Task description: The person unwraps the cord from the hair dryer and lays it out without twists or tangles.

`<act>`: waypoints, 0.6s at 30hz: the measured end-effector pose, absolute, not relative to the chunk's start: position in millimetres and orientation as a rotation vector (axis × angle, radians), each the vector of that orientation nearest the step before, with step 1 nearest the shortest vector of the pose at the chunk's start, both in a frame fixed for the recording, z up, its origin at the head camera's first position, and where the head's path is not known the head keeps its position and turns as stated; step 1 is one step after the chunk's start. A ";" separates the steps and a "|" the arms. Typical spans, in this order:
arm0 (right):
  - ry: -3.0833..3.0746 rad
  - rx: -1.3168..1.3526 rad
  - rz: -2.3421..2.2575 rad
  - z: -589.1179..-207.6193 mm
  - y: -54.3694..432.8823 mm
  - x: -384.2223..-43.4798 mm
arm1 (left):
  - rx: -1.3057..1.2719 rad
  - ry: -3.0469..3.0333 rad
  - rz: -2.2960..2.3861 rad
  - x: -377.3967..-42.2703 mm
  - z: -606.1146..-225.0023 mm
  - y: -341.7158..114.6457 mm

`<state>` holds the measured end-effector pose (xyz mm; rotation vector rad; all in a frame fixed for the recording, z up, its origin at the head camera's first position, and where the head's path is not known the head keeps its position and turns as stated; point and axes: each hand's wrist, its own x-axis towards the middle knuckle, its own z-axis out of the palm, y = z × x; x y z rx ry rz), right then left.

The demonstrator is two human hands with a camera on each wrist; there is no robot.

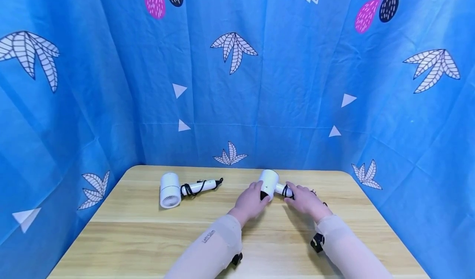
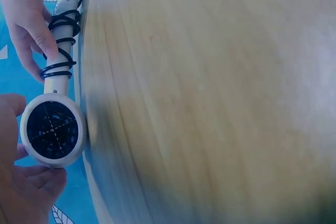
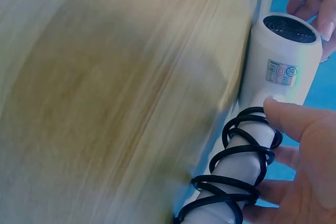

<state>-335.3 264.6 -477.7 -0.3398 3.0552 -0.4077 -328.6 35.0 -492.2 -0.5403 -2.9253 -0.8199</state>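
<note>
Both hands are on the white hair dryer (image 1: 269, 179) at the back right of the table. My left hand (image 1: 250, 201) grips its barrel near the dark round outlet (image 2: 52, 129), thumb on one side and fingers on the other. The right hand (image 1: 305, 200) holds the handle (image 3: 236, 153), its thumb by the barrel joint and its fingers behind. A black cord (image 3: 231, 187) is wound in loops around that handle. In the right wrist view, a small label (image 3: 282, 72) shows on the barrel.
A second white hair dryer (image 1: 170, 189), its cord wrapped round the handle, lies at the back left of the wooden table (image 1: 148, 237). Blue patterned curtains (image 1: 237, 97) hang behind the table and along both sides.
</note>
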 end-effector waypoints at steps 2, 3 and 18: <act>3.064 -0.359 -0.406 -477.2 264.9 -336.5 | -0.514 -2.933 -0.819 -330.1 -492.9 36.5; 3.064 -0.361 -0.410 -476.6 264.9 -336.9 | -0.505 -2.934 -0.816 -330.7 -493.5 37.2; 3.114 -0.452 -0.390 -477.6 266.2 -344.0 | -0.412 -2.874 -0.918 -332.4 -493.2 47.9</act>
